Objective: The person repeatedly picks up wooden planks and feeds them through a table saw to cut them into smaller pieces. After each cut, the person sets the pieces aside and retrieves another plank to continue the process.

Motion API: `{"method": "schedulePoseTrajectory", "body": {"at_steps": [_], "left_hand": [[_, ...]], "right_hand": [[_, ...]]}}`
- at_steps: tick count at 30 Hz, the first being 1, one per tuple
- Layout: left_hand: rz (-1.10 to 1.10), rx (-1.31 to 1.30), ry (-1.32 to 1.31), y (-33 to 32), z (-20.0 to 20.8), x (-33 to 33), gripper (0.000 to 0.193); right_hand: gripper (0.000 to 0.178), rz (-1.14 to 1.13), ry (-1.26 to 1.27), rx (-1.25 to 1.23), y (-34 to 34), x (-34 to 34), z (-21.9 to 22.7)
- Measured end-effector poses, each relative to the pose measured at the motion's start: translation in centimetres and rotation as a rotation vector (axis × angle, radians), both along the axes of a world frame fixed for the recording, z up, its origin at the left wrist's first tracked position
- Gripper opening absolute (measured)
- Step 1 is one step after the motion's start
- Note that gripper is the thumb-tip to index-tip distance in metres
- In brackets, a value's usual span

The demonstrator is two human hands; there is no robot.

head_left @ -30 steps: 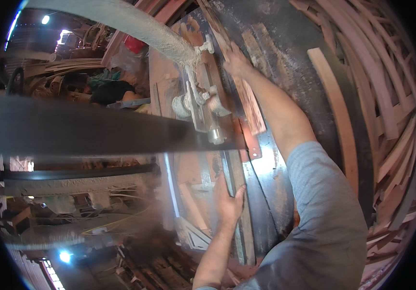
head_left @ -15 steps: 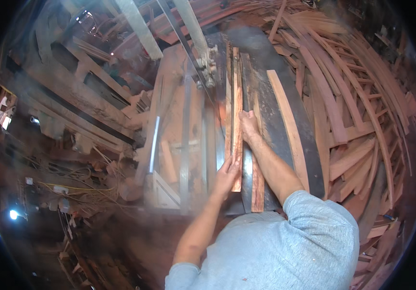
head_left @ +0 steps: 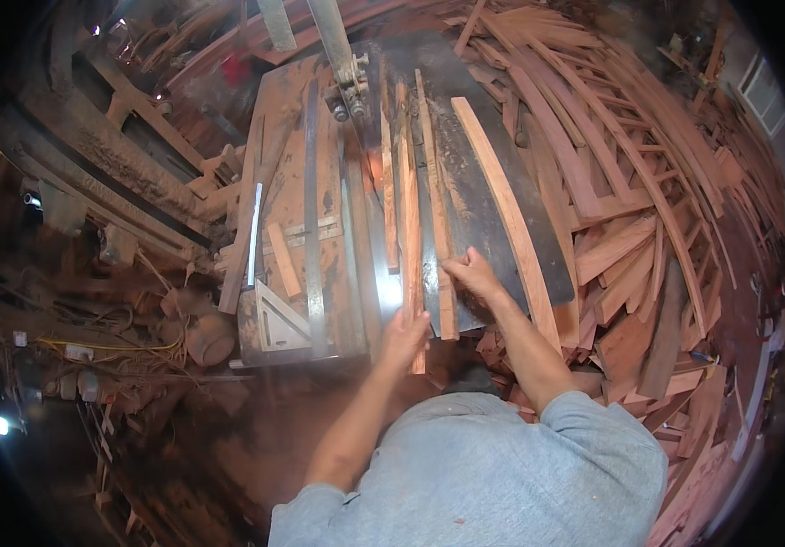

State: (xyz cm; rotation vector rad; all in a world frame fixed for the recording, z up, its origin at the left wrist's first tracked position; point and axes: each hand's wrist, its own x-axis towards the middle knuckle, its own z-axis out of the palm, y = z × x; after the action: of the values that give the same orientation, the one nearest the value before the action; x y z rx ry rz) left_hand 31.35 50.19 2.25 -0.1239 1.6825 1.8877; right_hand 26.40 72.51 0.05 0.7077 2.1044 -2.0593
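A long narrow wooden strip [head_left: 412,219] lies lengthwise on the bandsaw table [head_left: 493,137], below and right of the saw's blade guide [head_left: 351,87]. My left hand [head_left: 402,339] is closed around its near end, at the table's front edge. Just right of it lies a second wooden strip [head_left: 438,219]. My right hand [head_left: 475,273], fingers curled, is at that strip's right edge near its front end; its fingertips are partly hidden. On the left, a thinner wooden strip [head_left: 388,182] runs close alongside the held one.
A curved wooden piece [head_left: 511,210] rests on the table's right side. Wooden offcuts [head_left: 630,264] are heaped beyond it. A white triangular square [head_left: 279,321] and a metal bar [head_left: 313,219] lie on the dusty left part. Yellow cable [head_left: 110,345] hangs at far left.
My right hand has left the middle strip and come nearer to me, at the right-hand strip. My left hand has drawn the middle strip nearer. The view has shifted.
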Motion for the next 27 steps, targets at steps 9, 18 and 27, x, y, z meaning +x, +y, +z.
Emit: {"method": "schedulePoseTrajectory", "body": {"at_steps": [9, 18, 27], "left_hand": [[-0.089, -0.092, 0.185, -4.7, 0.8, 4.0, 0.045], [-0.109, -0.316, 0.434, -13.5, 3.7, 6.5, 0.055], [-0.28, -1.246, 1.192, -29.5, 1.0, -4.1, 0.07]], "right_hand": [[0.056, -0.207, 0.028, -0.599, -5.0, 7.8, -0.8], [0.041, -0.361, 0.203, 1.331, 1.8, 12.7, -1.3], [0.04, -0.142, 0.449, 0.899, -1.2, 4.5, 2.9]]}}
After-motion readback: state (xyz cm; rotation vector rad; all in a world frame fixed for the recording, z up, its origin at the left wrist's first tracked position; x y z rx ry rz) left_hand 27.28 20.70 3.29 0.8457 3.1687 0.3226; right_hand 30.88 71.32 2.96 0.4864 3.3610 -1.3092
